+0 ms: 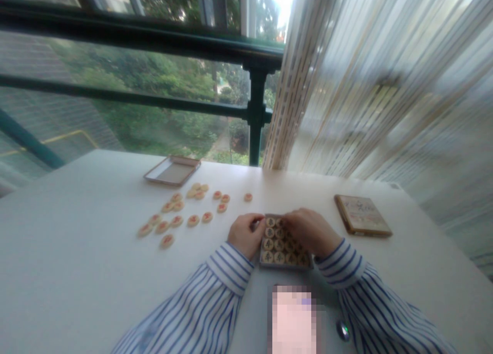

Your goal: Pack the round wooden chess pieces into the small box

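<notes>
A shallow box tray (285,266) holds rows of round Chinese chess pieces (268,244) with dark characters, lying flat. My left hand (245,235) is closed at the tray's upper left side, thumb and forefinger meeting at its edge. Over the tray's right part reaches my right hand (310,231), fingers bent down among the pieces near the far edge. Its fingertips are pressed together on a piece there, though the hand hides most of it. Several pieces on the tray's right side are also covered by this hand.
Loose pieces with red characters (176,220) lie scattered to the left. Behind them is an open box lid (173,171). A closed flat box (362,215) lies at the right. Near me are a blurred-out phone-like object (295,320) and a small shiny oval object (342,330).
</notes>
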A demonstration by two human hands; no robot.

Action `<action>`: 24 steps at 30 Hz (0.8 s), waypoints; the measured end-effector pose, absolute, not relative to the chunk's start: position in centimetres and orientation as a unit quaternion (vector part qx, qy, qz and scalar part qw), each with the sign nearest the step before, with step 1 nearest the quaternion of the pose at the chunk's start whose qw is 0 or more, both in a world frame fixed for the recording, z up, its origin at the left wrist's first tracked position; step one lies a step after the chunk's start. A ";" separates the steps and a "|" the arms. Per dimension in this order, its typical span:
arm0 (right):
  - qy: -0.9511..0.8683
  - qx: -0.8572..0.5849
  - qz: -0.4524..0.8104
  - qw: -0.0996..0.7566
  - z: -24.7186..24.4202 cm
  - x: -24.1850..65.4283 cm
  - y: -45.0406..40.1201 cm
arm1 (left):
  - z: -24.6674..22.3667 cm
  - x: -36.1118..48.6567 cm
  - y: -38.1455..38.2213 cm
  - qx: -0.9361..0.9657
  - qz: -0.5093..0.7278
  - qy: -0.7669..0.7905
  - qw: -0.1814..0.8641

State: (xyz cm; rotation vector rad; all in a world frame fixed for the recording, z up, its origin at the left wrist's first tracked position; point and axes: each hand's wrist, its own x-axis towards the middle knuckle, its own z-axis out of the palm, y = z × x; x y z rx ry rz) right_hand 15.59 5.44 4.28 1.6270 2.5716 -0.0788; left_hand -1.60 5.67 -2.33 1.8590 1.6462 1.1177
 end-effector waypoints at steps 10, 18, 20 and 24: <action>0.792 0.607 0.034 0.062 5.1 17.3 5.7 | -2.4 -1.6 5.7 0.668 0.400 0.595 0.199; 0.772 0.627 0.015 0.107 4.0 17.8 6.3 | -2.7 -1.6 5.8 0.685 0.391 0.587 0.181; 0.774 0.624 0.017 0.105 3.9 17.8 6.3 | -2.7 -1.6 5.8 0.688 0.390 0.586 0.178; 0.779 0.618 0.019 0.100 3.8 17.9 6.4 | -2.7 -1.6 5.7 0.690 0.391 0.583 0.177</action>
